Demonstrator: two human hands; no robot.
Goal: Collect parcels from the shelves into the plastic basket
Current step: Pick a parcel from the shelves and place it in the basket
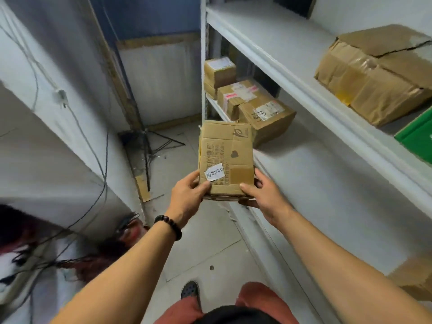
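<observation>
Both hands are on one parcel. My left hand (189,195) grips the near left corner of the flat cardboard parcel (226,155), thumb pressed on top just beside a white label, fingers curled underneath. My right hand (265,195) grips the near right corner the same way, thumb on top and fingers wrapped below.

From my seat the parcel sits at twelve o'clock, held in the air at the front edge of the white shelves (311,97), which run off toward two o'clock. I cannot tell whether its far end touches anything. The plastic basket is nowhere in view, so I judge I must turn to find it before lowering this one in.

It looks thin, creased and reused, so I expect it to be light and fairly stiff, though apt to flex if held by one end only. Bare cardboard should give good friction; the taped patch will be slicker. Holding it by both long edges nearer the middle would steady it better than the corners.

More parcels wait: a cluster of brown boxes (245,99) at one o'clock, a large crumpled box (374,73) at two, a green box (416,141) at three. A tripod (149,146) stands at eleven o'clock.
</observation>
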